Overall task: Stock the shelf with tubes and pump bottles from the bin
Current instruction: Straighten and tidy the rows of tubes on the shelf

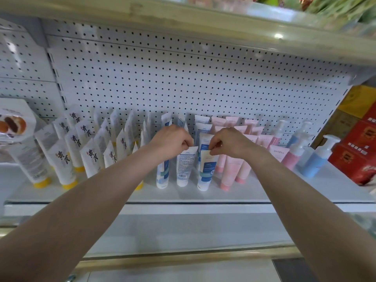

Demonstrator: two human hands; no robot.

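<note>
Both arms reach to the middle of the white shelf (203, 195). My left hand (173, 142) pinches the top seam of a white tube (184, 169) that stands cap-down with its barcode side facing me. My right hand (227, 141) pinches the top of a white-and-blue tube (206, 171) standing right beside it. More blue-and-white tubes stand behind them. White tubes with yellow caps (63, 159) fill the left part. Pink tubes (230, 171) stand to the right, then pink pump bottles (293, 154) and blue pump bottles (318, 157). The bin is out of view.
A white pegboard (183, 82) backs the shelf, and an upper shelf (203, 19) overhangs it. Red and yellow boxes (358, 145) are stacked at the right end. A white snack box (14, 121) stands at the far left. The shelf's front lip (183, 208) runs below the tubes.
</note>
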